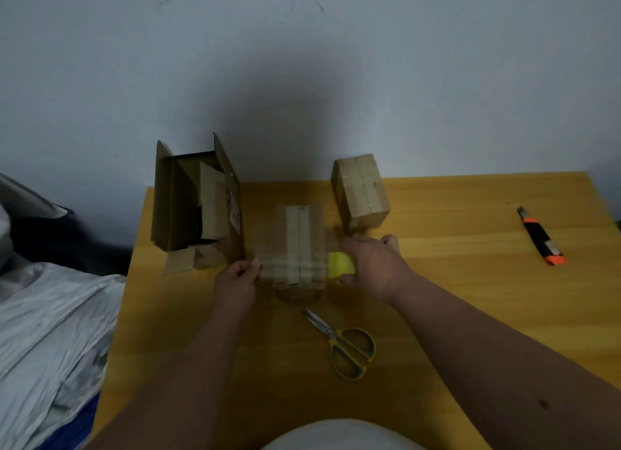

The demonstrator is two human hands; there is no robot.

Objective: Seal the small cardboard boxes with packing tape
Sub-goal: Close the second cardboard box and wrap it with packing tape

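Note:
A small cardboard box (pixel 298 234) lies in the middle of the wooden table (pixel 453 281), its flaps closed with a seam down the top. A strip of clear tape (pixel 292 266) stretches across its near end. My left hand (pixel 237 283) pinches the free end of the tape at the box's left side. My right hand (pixel 373 268) grips a yellow tape roll (pixel 340 264) at the box's right side. A second small box (pixel 362 190), taped over its top, stands behind and to the right.
A larger open carton (pixel 198 204) with smaller boxes inside stands at the table's back left. Yellow-handled scissors (pixel 342 343) lie in front of the box. An orange and black utility knife (pixel 541 236) lies far right. Crumpled white cloth (pixel 50 332) lies left of the table.

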